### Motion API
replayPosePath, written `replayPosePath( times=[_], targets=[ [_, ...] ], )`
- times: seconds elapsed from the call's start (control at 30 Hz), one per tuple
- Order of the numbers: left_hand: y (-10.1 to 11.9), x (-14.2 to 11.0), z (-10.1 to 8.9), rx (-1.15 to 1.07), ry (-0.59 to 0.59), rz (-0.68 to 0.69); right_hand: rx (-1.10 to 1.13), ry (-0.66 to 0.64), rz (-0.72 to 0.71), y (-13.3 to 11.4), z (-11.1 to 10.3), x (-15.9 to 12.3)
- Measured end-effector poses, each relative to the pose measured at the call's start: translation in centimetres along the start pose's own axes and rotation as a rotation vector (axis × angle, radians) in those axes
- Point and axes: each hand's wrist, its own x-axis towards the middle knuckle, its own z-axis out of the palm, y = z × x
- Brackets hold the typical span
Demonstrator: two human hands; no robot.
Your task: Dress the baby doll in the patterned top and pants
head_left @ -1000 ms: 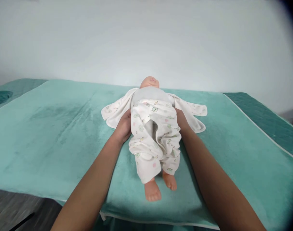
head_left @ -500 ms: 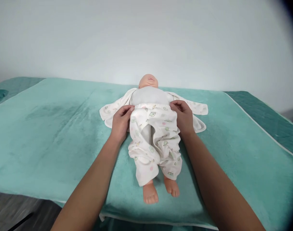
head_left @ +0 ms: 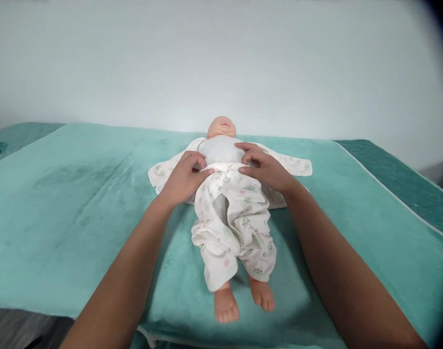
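A baby doll (head_left: pixel 227 303) lies on its back, head at the far end and bare feet towards me. It wears white printed pants (head_left: pixel 248 194) with an open crotch. A white printed top (head_left: pixel 294 165) lies spread beneath it, sleeves out to both sides, and the white torso (head_left: pixel 221 149) is uncovered. My left hand (head_left: pixel 187 177) is closed at the left of the waistband, thumb outside and curled fingertips at its upper edge. On the right, my right hand (head_left: pixel 265 167) has thumb and fingers apart, the thumb on the waistband and the index finger over the belly.
A teal padded cover (head_left: pixel 98 218) with white edging lies under the doll. Darker teal fabric (head_left: pixel 396 179) shows at the right. Behind the table rises a plain pale wall (head_left: pixel 221 58). Grey floor (head_left: pixel 14 327) is visible at the lower left.
Both hands have moved from the sides of the waistband inward to its front. My right hand has loosened and its fingers reach up onto the belly. The view has shifted slightly.
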Motion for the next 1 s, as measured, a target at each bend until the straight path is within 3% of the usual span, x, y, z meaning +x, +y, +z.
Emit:
replayPosePath(
  times=[0.1,0.23,0.37,0.5,0.63,0.7,0.8,1.0],
  targets=[
    [0.6,1.4,-0.1,0.164,-0.015,-0.026,0.034,0.098,0.018,0.2,0.4,0.8],
    [0.4,4.3,0.8,0.412,0.108,-0.08,-0.11,0.321,0.089,2.2,1.0,2.9],
    [-0.8,6.5,2.1,0.302,0.188,-0.107,-0.078,0.467,0.271,4.9,1.4,5.0],
    [-1.9,6.3,2.8,0.099,0.245,-0.164,0.082,0.477,0.327,5.5,1.8,5.2],
    [-2.5,5.2,2.2,0.017,0.167,-0.137,0.056,0.388,0.186,4.8,1.8,4.7],
    [-2.8,5.0,1.9,0.037,0.141,-0.071,0.055,0.296,0.111,4.6,1.6,4.6],
    [-2.9,5.3,1.7,0.15,0.153,0.014,0.058,0.183,0.116,4.7,1.2,4.6],
    [-2.7,7.7,1.6,0.341,0.198,-0.188,-0.249,0.242,0.224,5.1,0.7,5.6]
  ],
)
